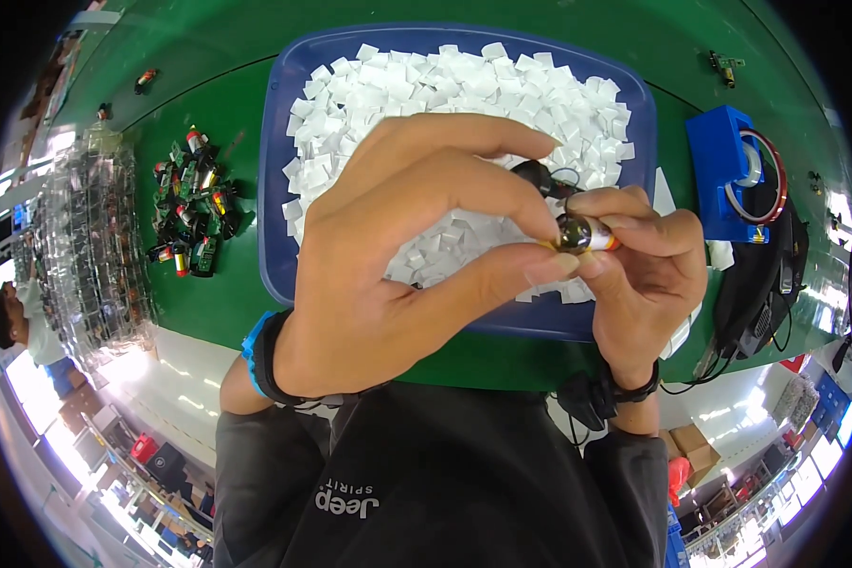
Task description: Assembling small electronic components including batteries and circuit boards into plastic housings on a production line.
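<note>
Green table (208, 90) beneath, left hand (369, 237) and right hand (655, 263) pinch a small cylinder (585, 234) at right over a blue tray (643, 133); likely light, stiff, best held by its ends.

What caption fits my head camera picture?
Left hand and right hand hold a dark-and-white cylinder over a blue plastic tub of white squares.
</note>
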